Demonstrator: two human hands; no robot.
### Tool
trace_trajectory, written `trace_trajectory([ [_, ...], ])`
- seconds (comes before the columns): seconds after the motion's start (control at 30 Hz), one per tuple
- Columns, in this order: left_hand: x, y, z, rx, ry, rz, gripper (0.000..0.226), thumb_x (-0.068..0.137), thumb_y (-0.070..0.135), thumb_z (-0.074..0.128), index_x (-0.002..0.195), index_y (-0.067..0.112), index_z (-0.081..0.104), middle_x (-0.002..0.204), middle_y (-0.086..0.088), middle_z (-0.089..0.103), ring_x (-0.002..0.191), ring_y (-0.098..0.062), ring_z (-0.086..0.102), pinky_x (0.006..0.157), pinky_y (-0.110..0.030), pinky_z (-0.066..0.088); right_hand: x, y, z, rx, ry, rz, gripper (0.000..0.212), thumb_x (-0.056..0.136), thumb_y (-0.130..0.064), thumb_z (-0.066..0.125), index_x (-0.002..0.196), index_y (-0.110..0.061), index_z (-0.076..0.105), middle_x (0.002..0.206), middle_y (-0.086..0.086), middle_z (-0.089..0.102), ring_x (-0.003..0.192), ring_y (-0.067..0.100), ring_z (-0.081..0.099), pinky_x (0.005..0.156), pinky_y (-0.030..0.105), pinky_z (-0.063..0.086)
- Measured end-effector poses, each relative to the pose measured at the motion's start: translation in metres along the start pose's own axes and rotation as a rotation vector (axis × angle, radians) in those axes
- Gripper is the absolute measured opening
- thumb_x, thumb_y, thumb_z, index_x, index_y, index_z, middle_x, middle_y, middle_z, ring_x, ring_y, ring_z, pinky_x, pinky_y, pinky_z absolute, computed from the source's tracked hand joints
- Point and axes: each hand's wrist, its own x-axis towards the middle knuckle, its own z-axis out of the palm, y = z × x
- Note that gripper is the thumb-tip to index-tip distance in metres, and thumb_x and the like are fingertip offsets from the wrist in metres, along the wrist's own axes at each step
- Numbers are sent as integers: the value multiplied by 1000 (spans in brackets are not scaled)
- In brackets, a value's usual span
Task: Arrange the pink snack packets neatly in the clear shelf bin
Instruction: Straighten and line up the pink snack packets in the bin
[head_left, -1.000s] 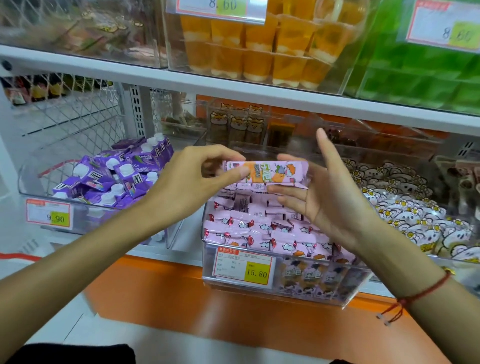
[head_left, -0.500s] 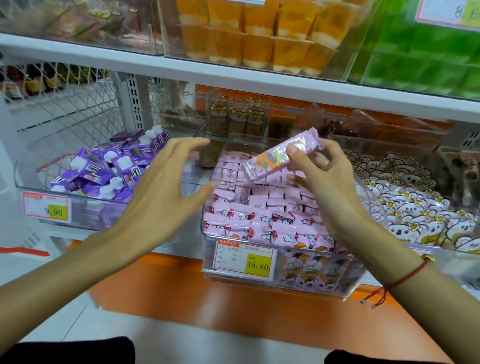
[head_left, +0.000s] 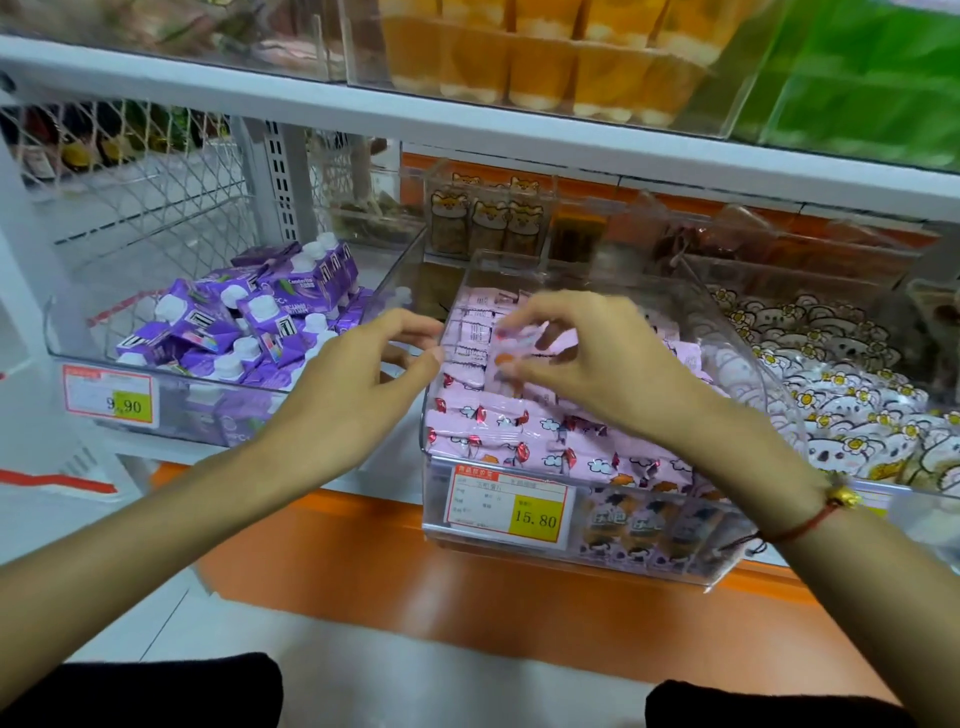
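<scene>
Right hand (head_left: 587, 364) is inside the clear shelf bin (head_left: 748, 364), fingers pinching one pink snack packet (head_left: 511, 349) low over the stacked pink packets (head_left: 519, 436). Left hand (head_left: 353, 384) is at the bin's left wall, fingers loosely curled and holding nothing, thumb tip near the packet's edge; contact there is too blurred to tell. Price tag (head_left: 511, 506) reads 15.80 on the bin front.

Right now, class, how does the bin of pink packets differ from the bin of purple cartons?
The pink packets lie flat in fairly tidy rows, while the purple cartons sit in a loose jumble. The pink bin carries a tag reading 15.80; the purple bin reads 9.90. Both hands work at the pink bin, none inside the purple one. Both bins are clear plastic.
</scene>
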Motion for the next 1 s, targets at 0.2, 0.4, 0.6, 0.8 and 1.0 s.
trace_trajectory([
  [0.2, 1, 0, -3, 111, 2, 50, 16, 89, 28, 58, 104, 31, 61, 91, 22, 63, 84, 7, 56, 68, -14, 44, -2, 10, 22, -168, -267, -4, 35, 99, -32, 43, 122, -15, 64, 107, -4, 47, 89, 8, 43, 68, 20, 35],
  [0.4, 2, 13, -4, 386, 82, 343, 33, 86, 18, 63, 118, 25, 55, 107, 18, 51, 96, -2, 48, 81, -21, 37, -10, 16, 10, 70, -123, 66, 22, 96, -21, 49, 113, -23, 64, 98, -10, 54, 85, 2, 54, 74, 23, 45],
  [0.6, 10, 36, 12, 479, -71, 481, 25, 89, 17, 61, 111, 27, 62, 112, 13, 61, 103, -10, 53, 80, -30, 43, -19, 28, -3, 44, -43, 106, 22, 94, -15, 53, 112, -22, 65, 104, -8, 60, 86, 3, 55, 74, 23, 44],
  [0.8, 48, 47, 34, 682, -409, 386, 27, 89, 35, 61, 116, 31, 64, 90, 15, 64, 77, -4, 50, 65, -22, 35, -32, 36, -14, -36, -86, 166, 12, 88, -25, 63, 96, -25, 72, 92, -6, 65, 74, 7, 58, 64, 18, 40],
  [1.0, 60, 41, 42, 688, -516, 302, 31, 84, 41, 67, 111, 27, 68, 89, 10, 66, 78, -5, 54, 64, -21, 40, -42, 34, -12, -136, -130, 96, 23, 92, -32, 56, 106, -23, 71, 100, -5, 59, 83, 8, 51, 76, 28, 44],
])
